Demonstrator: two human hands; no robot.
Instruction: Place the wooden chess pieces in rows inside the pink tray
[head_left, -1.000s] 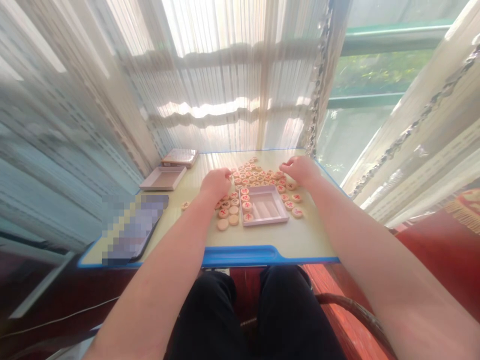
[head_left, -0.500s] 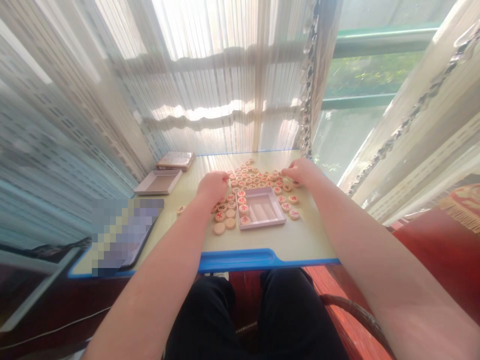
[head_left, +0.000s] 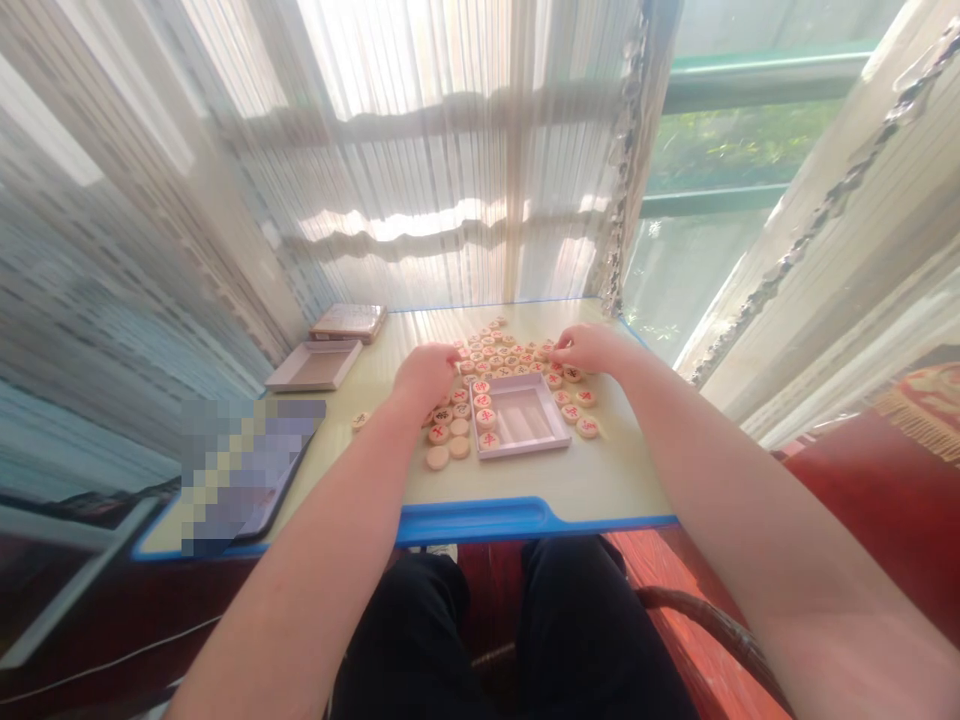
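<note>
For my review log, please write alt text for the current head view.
A person's left hand and right hand reach to opposite sides of a cluster of round game pieces on a table. Nearer, a shallow box holds four pieces along its left side.

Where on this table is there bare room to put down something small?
Bare: the strip between the near box and the blue groove; the patch between the left tray and the left hand. Crowded: beyond that box, where pieces cluster between left hand and right hand.

Sheer white striped curtains are totally glowing with sunlight behind the pale cream, blue-edged tabletop. Green-barred window's off to its right, reddish wood floor below it.
</note>
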